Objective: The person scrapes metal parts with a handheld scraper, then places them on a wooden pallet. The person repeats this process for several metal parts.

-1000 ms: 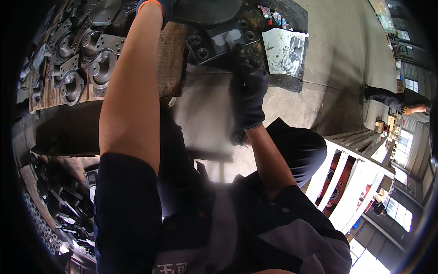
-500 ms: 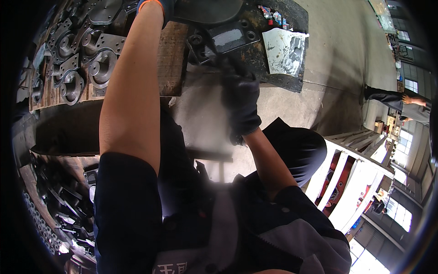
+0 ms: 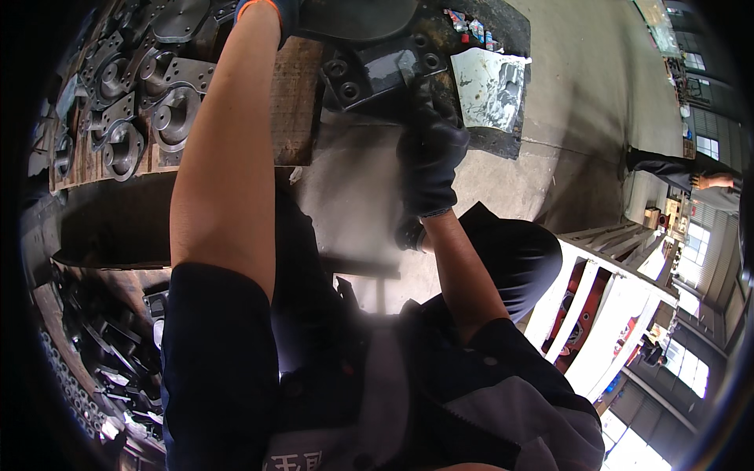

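My left hand (image 3: 287, 17), in a dark glove with an orange cuff, is at the top edge beside a dark, rounded metal plate (image 3: 357, 20); its fingers are hidden. My right hand (image 3: 432, 153), in a black glove, is closed around what looks like a thin flat tool (image 3: 408, 69), mostly covered by the fingers. The tool's tip lies against a dark metal block (image 3: 365, 94) with round bolt holes. A wet-looking grey paste patch (image 3: 385, 69) covers the middle of the block's face.
Right of the block lies a white sheet (image 3: 491, 90) smeared with grey, with small tubes (image 3: 475, 31) behind it. Several machined metal parts (image 3: 173, 118) crowd a wooden bench at left. A white slatted crate (image 3: 605, 314) stands at right. Another person's arm (image 3: 667, 166) shows at far right.
My right hand has moved right and slightly down, and the tool's tip has gone from the block's left side to the right end of the paste. My left arm has stayed put.
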`<state>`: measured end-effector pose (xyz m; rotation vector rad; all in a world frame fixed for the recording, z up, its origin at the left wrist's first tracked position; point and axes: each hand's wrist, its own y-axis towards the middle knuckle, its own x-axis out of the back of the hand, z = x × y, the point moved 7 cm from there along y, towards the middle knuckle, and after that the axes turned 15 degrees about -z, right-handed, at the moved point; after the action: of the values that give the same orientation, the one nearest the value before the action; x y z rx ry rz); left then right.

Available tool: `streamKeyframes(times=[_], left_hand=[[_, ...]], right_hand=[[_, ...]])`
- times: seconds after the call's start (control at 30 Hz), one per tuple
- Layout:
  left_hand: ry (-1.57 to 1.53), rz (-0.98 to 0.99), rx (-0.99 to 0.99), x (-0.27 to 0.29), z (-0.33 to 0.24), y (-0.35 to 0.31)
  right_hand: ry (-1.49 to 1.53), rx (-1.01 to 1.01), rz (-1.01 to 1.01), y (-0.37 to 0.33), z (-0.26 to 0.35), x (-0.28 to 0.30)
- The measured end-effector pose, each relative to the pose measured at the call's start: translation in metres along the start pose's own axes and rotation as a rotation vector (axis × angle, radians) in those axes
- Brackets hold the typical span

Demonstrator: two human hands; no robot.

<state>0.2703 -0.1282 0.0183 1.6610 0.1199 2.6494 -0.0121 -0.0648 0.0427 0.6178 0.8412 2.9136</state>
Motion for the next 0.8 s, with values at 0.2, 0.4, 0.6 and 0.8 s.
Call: streamKeyframes(times=[0.2,0.4,0.6,0.8], left_hand=[[-0.026,0.003,0.015,0.001,0.000,0.000],[-0.058,0.007,0.042,0.004,0.001,0.000],[-0.090,0.004,0.065,0.005,0.006,-0.001],[-0.150,0.005,0.106,0.008,0.014,-0.002]], right_hand=[[-0.024,0.069,-0.108,0.003,0.012,-0.004],[-0.089,0.071,0.011,-0.005,0.011,-0.009],[0.129,-0.338,0.024,-0.014,0.007,-0.018],[-0.389,0.457,0.282,-0.030,0.012,-0.013]])
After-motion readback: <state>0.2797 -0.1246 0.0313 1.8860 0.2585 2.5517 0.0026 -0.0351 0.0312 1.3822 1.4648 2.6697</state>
